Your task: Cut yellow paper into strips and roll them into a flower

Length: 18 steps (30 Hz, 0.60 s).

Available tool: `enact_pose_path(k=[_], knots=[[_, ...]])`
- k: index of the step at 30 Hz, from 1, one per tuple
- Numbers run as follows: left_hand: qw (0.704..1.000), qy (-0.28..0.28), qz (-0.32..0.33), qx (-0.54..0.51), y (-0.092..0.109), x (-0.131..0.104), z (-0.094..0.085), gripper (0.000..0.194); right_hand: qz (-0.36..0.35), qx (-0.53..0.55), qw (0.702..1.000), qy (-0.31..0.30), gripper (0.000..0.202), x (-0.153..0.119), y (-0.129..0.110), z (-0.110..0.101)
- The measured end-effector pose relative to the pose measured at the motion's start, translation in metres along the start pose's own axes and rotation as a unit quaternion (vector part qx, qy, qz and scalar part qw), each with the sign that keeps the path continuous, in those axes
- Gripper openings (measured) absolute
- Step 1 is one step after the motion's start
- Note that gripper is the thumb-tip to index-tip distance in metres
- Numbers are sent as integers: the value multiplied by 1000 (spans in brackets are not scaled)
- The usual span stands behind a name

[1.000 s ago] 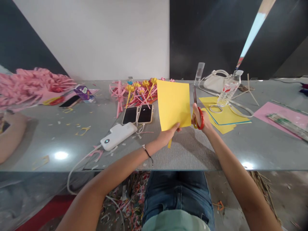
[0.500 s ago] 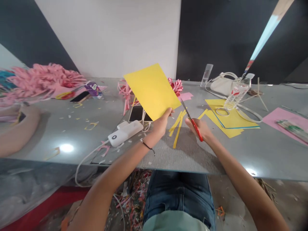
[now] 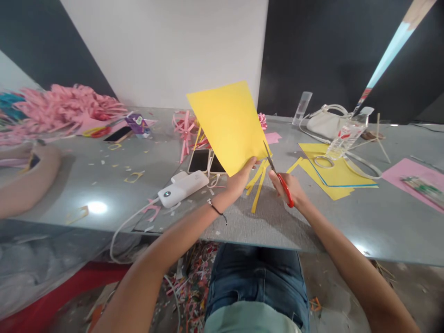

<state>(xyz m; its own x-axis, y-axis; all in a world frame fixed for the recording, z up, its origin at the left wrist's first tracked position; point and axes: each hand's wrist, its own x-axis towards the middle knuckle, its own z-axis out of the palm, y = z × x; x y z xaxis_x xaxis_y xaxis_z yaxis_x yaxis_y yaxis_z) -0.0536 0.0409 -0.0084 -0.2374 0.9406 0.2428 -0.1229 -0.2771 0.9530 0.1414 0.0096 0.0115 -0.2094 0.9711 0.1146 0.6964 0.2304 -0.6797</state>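
Yellow sheet (image 3: pixel 222 125): raised above the counter (image 3: pixel 347 222), partly hiding one phone (image 3: pixel 218 164) behind it.
Left hand (image 3: pixel 241 176): grip pinching the sheet's near right corner; fingers beneath mostly hidden.
Right hand (image 3: pixel 294 184): grip closed round the scissors (image 3: pixel 285 188); finger placement unclear.
Blade contact: cannot tell.
Cutting pair: one sheet held, one scissors.
Yellow strips (image 3: pixel 258 192): several, overlapping, uncountable.
Sheet's long axis: far left to near right.
Scissors: tips far left, handles near right.
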Motion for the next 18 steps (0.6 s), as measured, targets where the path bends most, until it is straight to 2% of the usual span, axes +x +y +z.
enact_pose_path(k=[4,11,18], knots=[[999,-43,18,25,1,-2,-1,33,11,8,1000,9,74,-1,0,-1],[998,-34,27,34,2,-3,-2,38,14,11,1000,8,74,-2,-2,-1],[999,-34,28,27,3,-4,-1,36,15,14,1000,9,74,-2,-2,-2]])
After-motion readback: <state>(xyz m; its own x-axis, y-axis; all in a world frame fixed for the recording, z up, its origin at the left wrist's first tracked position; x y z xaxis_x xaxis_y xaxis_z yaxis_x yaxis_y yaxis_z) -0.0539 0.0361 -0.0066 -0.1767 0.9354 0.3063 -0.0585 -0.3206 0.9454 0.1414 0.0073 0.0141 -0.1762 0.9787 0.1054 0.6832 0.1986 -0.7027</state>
